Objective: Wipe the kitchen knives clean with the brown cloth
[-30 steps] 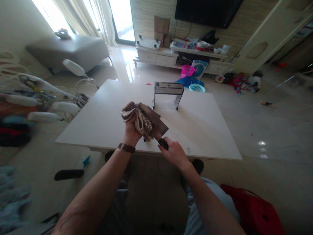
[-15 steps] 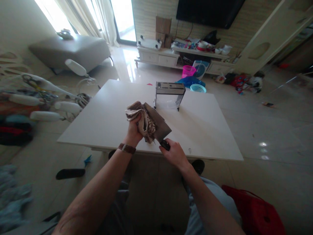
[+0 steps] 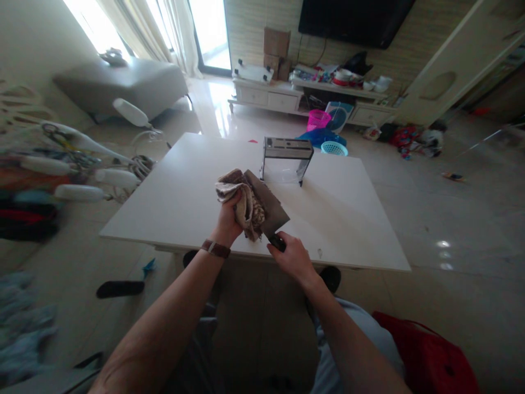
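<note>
R grip (image 3: 292, 256) has a cleaver (image 3: 268, 201) by the handle (image 3: 278, 241), L grip (image 3: 228, 221) clutches folded cloth (image 3: 248, 208) rt beside the blade (image 3: 275, 212), arms (image 3: 174, 303) angled fwd, converging abt the tabletop (image 3: 344, 219) edge.

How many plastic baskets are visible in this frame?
2: a pink basket by the TV cabinet and a turquoise basket just past the far edge of the white table. Others may be hidden behind it.

A black television (image 3: 356, 22) hangs on the far wall above a low white cabinet (image 3: 254, 97). Cardboard boxes (image 3: 276, 42) are stacked toward its left end. A pink basket (image 3: 318, 120) stands near a turquoise basket (image 3: 334, 149), and pale curtains (image 3: 182, 41) hang beside the bright doorway.
</note>
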`<action>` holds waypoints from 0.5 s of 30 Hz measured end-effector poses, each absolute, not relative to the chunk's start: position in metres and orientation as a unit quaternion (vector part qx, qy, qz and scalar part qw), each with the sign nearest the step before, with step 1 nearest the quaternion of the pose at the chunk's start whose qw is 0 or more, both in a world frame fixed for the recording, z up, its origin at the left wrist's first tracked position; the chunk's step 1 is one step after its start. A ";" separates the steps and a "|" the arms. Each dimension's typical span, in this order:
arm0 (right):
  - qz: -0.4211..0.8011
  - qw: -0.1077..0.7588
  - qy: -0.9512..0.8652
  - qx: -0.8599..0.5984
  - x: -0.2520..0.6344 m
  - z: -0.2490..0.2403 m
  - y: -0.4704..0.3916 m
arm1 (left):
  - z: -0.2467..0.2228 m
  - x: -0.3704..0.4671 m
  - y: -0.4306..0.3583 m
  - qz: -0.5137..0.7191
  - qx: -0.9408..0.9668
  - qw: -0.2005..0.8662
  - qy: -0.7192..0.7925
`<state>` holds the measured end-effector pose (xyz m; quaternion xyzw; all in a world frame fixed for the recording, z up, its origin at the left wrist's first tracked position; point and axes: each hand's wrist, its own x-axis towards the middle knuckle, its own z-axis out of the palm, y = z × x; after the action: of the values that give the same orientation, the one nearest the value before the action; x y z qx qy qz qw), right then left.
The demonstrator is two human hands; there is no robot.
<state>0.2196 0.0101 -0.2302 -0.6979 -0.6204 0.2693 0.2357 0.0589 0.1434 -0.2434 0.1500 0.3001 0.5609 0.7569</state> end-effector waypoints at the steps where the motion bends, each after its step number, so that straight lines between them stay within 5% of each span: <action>1: 0.269 0.238 -0.620 -0.698 0.219 -0.231 0.010 | -0.243 0.059 0.143 0.562 0.150 0.756 0.302; 15: 0.287 0.248 -0.613 -0.693 0.217 -0.232 0.010 | -0.246 0.062 0.142 0.547 0.149 0.762 0.313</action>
<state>0.2169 0.0100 -0.2325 -0.6932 -0.6129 0.2866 0.2483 0.0624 0.1424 -0.2456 0.1489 0.3128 0.5470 0.7621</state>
